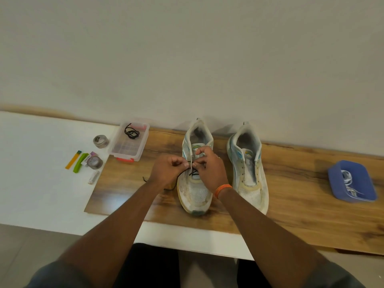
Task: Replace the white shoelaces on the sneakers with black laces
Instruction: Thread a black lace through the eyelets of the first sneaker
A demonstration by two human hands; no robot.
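Two worn white sneakers stand toes toward me on a wooden board. Over the left sneaker [195, 190] both hands work at the eyelets. My left hand [166, 171] pinches a black lace [194, 173] that crosses the lower eyelets and trails off to the left onto the board. My right hand [209, 169] pinches the same lace at the shoe's tongue. The right sneaker [249, 175] has no lace in its eyelets. A second black lace [131, 132] lies coiled in a clear plastic box [143, 146]. White laces [348, 179] lie in a blue tray [336, 183] at the right.
The wooden board [301, 204] lies on a white table [41, 183] against the wall. Left of the board sit a metal tin [101, 140], a tape roll [94, 162], yellow and green strips [75, 162] and a small white item [93, 177].
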